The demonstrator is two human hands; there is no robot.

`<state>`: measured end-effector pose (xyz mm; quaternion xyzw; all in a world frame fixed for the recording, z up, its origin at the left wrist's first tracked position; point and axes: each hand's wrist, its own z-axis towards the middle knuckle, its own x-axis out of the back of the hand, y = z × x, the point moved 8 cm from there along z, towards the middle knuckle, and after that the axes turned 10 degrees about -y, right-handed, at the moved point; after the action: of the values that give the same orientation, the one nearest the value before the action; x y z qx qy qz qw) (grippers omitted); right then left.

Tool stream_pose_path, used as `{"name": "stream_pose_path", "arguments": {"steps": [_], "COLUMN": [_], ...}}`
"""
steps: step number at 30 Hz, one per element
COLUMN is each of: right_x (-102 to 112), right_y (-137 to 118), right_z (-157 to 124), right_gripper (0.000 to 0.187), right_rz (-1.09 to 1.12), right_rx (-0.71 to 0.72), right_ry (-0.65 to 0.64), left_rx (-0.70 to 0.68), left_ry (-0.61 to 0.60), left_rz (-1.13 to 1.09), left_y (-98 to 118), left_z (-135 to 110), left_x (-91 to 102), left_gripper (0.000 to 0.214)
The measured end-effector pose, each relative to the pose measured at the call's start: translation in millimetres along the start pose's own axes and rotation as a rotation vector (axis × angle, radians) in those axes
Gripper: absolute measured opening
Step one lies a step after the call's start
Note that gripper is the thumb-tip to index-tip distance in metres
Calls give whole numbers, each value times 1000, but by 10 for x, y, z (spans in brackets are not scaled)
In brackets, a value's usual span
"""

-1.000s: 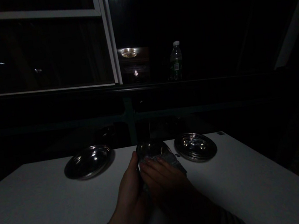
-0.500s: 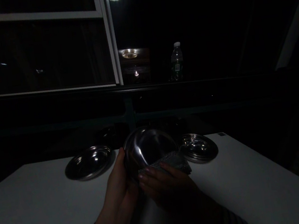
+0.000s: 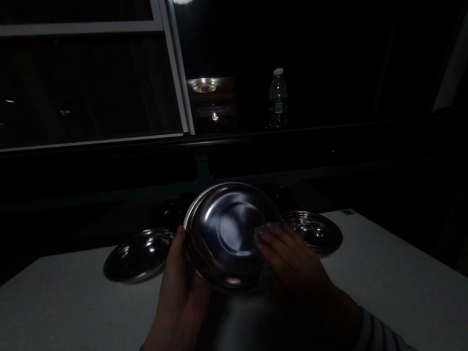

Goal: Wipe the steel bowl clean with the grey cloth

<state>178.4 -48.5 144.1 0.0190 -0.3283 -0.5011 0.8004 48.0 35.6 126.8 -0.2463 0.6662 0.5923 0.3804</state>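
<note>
A shiny stainless steel bowl (image 3: 219, 230) is held up over the table, tilted so that its round underside faces me. My left hand (image 3: 180, 290) grips its left rim, thumb along the edge and the other fingers behind. Against the bowl's lower right side lies my right hand (image 3: 291, 257), fingers together, pressing a dark patterned cloth (image 3: 267, 278) to the metal. Most of the cloth is hidden under that hand.
On the white table (image 3: 85, 330) one metal dish (image 3: 139, 257) lies to the left and another metal dish (image 3: 318, 233) to the right, partly behind my right hand. A plastic bottle (image 3: 278, 102) stands beyond on a dark ledge by the window frame (image 3: 177, 61).
The bowl has turned so more of its flat base faces me. My right hand has slid right and up along it with the cloth, which now shows less.
</note>
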Motion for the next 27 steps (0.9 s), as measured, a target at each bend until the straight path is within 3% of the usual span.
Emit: {"name": "stream_pose_path", "arguments": {"steps": [6, 9, 13, 15, 20, 24, 27], "right_x": [98, 16, -91, -70, -21, -46, 53], "right_y": [118, -81, -324, -256, 77, -128, -243], "right_z": [83, 121, 163, 178, 176, 175, 169], "right_gripper": [39, 37, 37, 37, 39, 37, 33], "right_rz": [35, 13, 39, 29, -20, -11, -11], "right_rx": [-130, -135, -31, -30, -201, -125, -69], "right_ry": [-13, -55, -125, -124, -139, -135, -42], "left_rx": [-18, -6, 2, 0, 19, 18, 2], "left_ry": [-37, 15, 56, 46, 59, 75, 21], "left_rz": [-86, -50, 26, 48, 59, 24, -23], "left_y": [-35, -67, -78, -85, -144, -127, -76], "left_z": [15, 1, -18, -21, -17, 16, 52], "left_x": [-18, 10, 21, 5, 15, 64, 53], "left_gripper": [18, 19, 19, 19, 20, 17, 16]}}
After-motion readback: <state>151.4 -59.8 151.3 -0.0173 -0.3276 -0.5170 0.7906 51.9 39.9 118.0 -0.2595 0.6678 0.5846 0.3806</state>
